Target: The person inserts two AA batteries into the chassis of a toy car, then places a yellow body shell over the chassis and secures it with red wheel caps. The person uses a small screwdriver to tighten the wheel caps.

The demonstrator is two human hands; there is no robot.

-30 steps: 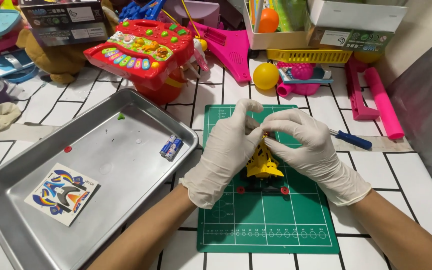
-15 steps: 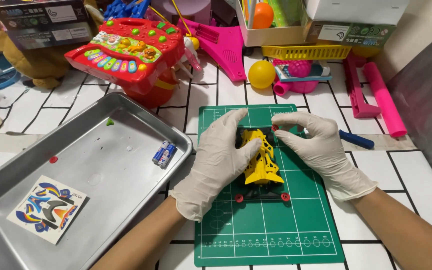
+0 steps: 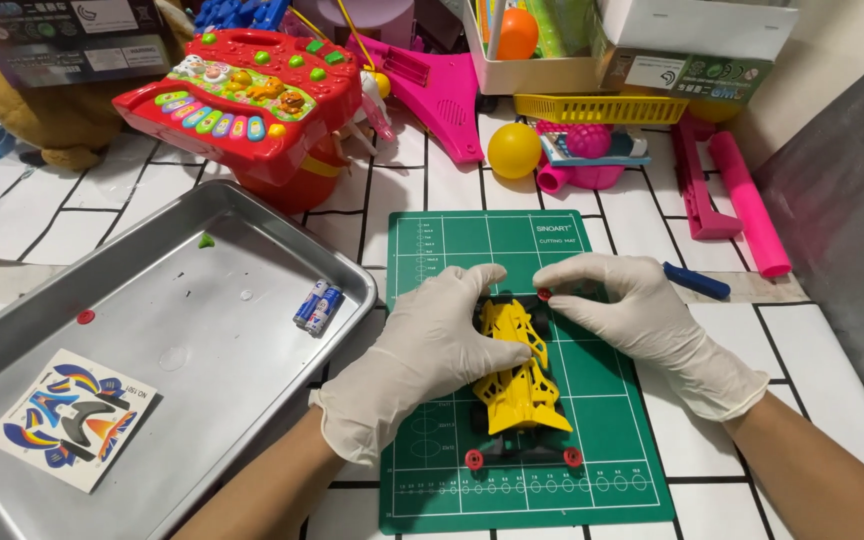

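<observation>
A small yellow toy race car [image 3: 515, 378] with a black chassis and red rollers lies on a green cutting mat [image 3: 602, 420]. My left hand [image 3: 422, 355], in a white glove, rests over the car's left side and holds it down. My right hand [image 3: 642, 325], also gloved, pinches the front right corner of the car by a red roller. A blue pen [image 3: 697, 281] lies just beyond my right hand, partly on the mat's edge.
A metal tray [image 3: 182, 350] at the left holds two small batteries [image 3: 316, 304], a sticker sheet [image 3: 70, 418] and a small red piece [image 3: 85, 317]. Behind are a red toy keyboard [image 3: 242, 95], a yellow ball [image 3: 514, 150], pink toys [image 3: 742, 200] and boxes [image 3: 692, 40].
My hands lowered the car onto the mat and now press it flat. My right hand let go of the blue pen, which lies beside the mat. The camera moved closer.
</observation>
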